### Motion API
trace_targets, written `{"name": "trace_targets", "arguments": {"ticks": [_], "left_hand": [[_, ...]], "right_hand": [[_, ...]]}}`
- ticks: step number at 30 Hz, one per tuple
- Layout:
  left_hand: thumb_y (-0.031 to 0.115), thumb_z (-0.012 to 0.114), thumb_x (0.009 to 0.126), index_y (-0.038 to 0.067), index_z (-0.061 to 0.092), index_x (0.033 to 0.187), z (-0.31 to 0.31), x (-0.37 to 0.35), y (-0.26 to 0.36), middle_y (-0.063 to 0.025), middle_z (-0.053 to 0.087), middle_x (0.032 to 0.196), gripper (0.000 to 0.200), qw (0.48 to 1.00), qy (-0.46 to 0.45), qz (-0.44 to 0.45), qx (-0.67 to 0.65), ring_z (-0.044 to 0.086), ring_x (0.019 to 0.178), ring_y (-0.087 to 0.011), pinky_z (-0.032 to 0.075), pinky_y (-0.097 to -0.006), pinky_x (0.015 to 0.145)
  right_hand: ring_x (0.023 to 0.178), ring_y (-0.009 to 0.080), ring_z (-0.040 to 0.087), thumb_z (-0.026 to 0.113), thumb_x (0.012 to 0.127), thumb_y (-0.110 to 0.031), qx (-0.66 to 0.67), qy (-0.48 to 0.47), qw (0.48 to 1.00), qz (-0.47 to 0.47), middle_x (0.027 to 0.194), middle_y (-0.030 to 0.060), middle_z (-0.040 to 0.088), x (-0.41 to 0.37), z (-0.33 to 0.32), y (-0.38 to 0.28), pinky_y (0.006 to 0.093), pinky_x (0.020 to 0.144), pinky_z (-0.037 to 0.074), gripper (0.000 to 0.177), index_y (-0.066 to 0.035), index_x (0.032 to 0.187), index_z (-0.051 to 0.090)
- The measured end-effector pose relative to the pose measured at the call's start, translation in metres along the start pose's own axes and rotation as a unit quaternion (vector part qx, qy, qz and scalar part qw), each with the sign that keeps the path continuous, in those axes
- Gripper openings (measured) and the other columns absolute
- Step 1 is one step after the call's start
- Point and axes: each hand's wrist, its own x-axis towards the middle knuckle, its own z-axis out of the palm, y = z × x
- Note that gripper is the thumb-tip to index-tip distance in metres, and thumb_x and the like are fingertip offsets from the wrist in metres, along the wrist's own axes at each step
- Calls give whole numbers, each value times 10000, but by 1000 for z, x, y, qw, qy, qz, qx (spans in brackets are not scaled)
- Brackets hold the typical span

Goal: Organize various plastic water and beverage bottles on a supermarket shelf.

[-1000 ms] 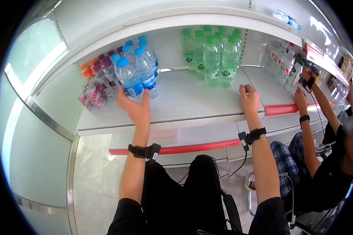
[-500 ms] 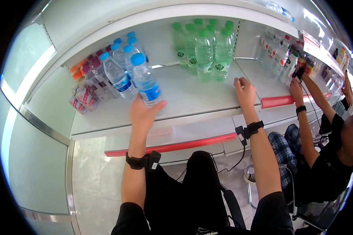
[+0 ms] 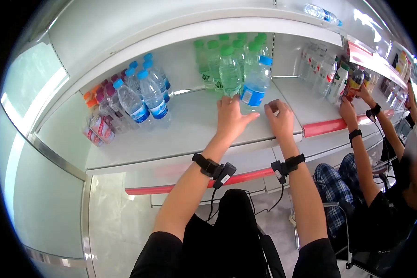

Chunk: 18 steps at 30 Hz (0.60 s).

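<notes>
A blue-capped water bottle (image 3: pixel 255 85) stands at a slight tilt in front of the green-capped bottles (image 3: pixel 229 69) on the white shelf (image 3: pixel 199 125). To its left is my left hand (image 3: pixel 231 118), thumb and fingers spread, holding nothing. My right hand (image 3: pixel 281 119) is just right of the bottle's base, its fingers curled and apart, with nothing visible in them. Farther left stand more blue-capped bottles (image 3: pixel 153 95), beside dark-capped bottles (image 3: pixel 111 104).
Cans (image 3: pixel 100 128) and orange-capped bottles sit at the shelf's left end. A red edge strip (image 3: pixel 324 127) runs along the right shelf section, which holds several bottles (image 3: pixel 326 76). A co-worker (image 3: pixel 384 199) sits at right, hands at a dark bottle. An upper shelf (image 3: pixel 190 23) overhangs.
My left hand has moved right from the blue-capped group and let go of a bottle, which now stands by the green-capped ones. My right hand has shifted slightly left and down.
</notes>
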Motion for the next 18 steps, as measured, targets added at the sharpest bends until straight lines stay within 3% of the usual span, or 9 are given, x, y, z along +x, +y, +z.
{"name": "trace_targets", "arguments": {"ticks": [8, 13, 15, 18], "left_hand": [[386, 842, 680, -21, 578, 1241, 11, 6, 10, -213, 538, 1159, 742, 999, -24, 27, -1, 468, 1137, -409, 437, -475, 948], [382, 831, 703, -12, 571, 1260, -4, 2, -1, -204, 556, 1133, 730, 998, -45, 5, -42, 510, 1087, -405, 438, -469, 953], [366, 813, 737, -13, 554, 1246, -1, 3, -10, -197, 564, 1114, 685, 997, 3, 52, -50, 538, 1036, -387, 448, -458, 932], [271, 808, 741, -28, 486, 1259, 0, 7, -14, -232, 529, 1178, 679, 995, -14, 17, -95, 488, 1112, -433, 430, -500, 942]], "right_hand": [[777, 273, 641, 695, 778, -115, -32, -50, 998, -32, 877, 101, 669, -3, -4, -2, 403, 675, 512, 225, -27, 948, 576], [765, 244, 615, 723, 768, -153, 36, -72, 995, -51, 911, 80, 653, -4, -4, -9, 390, 686, 516, 470, -75, 1206, 571], [774, 238, 615, 740, 761, -177, 38, -87, 993, -63, 913, 82, 653, -5, -5, -11, 385, 690, 518, 534, -84, 1254, 557], [795, 232, 619, 780, 739, -230, 22, -112, 990, -77, 935, 88, 655, -6, -6, -15, 378, 700, 523, 653, -95, 1324, 522]]}}
